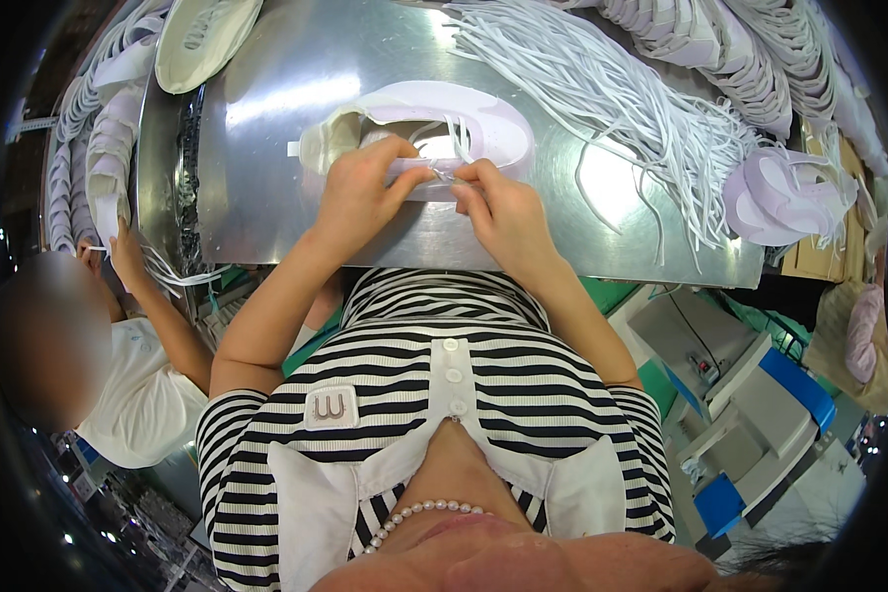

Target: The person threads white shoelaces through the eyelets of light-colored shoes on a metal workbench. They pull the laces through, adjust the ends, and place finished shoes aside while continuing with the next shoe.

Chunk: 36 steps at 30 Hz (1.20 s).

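A pale lilac shoe upper (498, 113) lies on its side on the metal table, its opening facing up and its toe to the right. At its near edge my left hand (370, 187) pinches a white shoelace between thumb and forefinger. My right hand (498, 202) grips the lace close beside it, fingers bent together. The white shoelace (457, 138) runs across the shoe's opening, and a short stretch of it shows between my fingertips. Which eyelet it passes through is hidden by my fingers.
A thick bundle of white shoelaces (602, 99) spreads over the table's right side. Another lilac upper (784, 197) sits at the right corner. Stacked uppers (710, 39) line the back right. At far left, a co-worker's hand (125, 257) handles uppers. A pale shoe part (202, 44) lies at the back left.
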Available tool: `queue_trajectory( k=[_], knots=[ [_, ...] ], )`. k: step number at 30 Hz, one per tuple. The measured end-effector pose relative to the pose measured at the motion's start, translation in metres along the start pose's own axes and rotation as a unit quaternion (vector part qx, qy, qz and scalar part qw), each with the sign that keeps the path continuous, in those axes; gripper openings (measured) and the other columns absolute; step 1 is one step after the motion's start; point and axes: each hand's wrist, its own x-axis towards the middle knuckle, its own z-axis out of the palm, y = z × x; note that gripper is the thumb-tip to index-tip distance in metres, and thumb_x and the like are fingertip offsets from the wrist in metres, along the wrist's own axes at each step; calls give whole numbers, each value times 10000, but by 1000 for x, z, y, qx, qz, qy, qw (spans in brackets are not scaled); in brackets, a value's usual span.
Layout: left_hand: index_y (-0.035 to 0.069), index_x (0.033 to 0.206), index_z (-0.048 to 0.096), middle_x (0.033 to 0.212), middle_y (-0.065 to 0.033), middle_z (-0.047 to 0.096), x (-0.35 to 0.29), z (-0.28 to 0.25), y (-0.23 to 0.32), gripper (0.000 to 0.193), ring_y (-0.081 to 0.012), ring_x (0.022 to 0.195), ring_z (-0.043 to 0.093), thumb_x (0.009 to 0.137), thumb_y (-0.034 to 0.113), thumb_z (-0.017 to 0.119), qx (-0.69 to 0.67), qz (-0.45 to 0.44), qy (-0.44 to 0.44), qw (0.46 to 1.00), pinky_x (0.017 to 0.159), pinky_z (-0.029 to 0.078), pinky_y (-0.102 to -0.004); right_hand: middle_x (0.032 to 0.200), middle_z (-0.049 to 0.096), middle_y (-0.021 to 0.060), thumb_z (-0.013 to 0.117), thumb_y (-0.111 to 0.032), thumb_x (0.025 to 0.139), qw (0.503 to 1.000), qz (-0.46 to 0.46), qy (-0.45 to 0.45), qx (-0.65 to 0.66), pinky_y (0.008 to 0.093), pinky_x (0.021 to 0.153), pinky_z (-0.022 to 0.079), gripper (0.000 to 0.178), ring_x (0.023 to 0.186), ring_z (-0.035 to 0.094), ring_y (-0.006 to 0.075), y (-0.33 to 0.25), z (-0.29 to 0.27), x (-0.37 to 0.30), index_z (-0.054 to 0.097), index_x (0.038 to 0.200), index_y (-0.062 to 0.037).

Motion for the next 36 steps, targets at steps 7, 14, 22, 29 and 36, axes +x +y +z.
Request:
queue_trajectory(
  k=[7, 14, 22, 29, 36],
  knots=[
    [47, 904, 625, 737, -116, 616, -7, 10, -6, 177, -299, 642, 613, 832, 171, 729, 2, 103, 0, 995, 571, 469, -383, 784, 670, 185, 638, -199, 912, 994, 102, -11, 28, 461, 664, 502, 260, 737, 662, 396, 7, 24, 20, 522, 1079, -37],
    [47, 852, 598, 723, -102, 597, -8, 8, -8, 184, -290, 650, 601, 792, 141, 744, 19, 155, 28, 987, 573, 462, -378, 856, 678, 185, 635, -174, 890, 998, -31, -36, -44, 420, 678, 518, 208, 784, 672, 361, -27, -47, 15, 579, 1052, -58],
    [68, 780, 565, 669, -68, 540, -18, 6, -12, 206, -254, 604, 549, 745, 126, 759, 48, 234, 48, 970, 572, 450, -361, 810, 674, 161, 532, -235, 920, 960, -74, -184, -196, 448, 686, 488, 231, 770, 649, 356, -26, -24, 62, 633, 1077, -98],
    [64, 784, 561, 671, -61, 538, -14, 10, -15, 216, -244, 599, 550, 743, 135, 761, 30, 277, 62, 958, 563, 448, -360, 913, 709, 150, 679, -196, 846, 981, 23, -192, -26, 372, 764, 516, 274, 846, 678, 297, -8, -22, 51, 687, 1098, -90],
    [49, 864, 571, 711, -80, 574, -17, 7, -19, 236, -268, 647, 586, 759, 124, 769, -6, 239, -9, 971, 592, 466, -367, 989, 709, 37, 678, -34, 852, 963, -11, 63, 261, 277, 864, 503, 211, 887, 648, 125, -44, -51, 61, 701, 1061, -27]
  ],
)
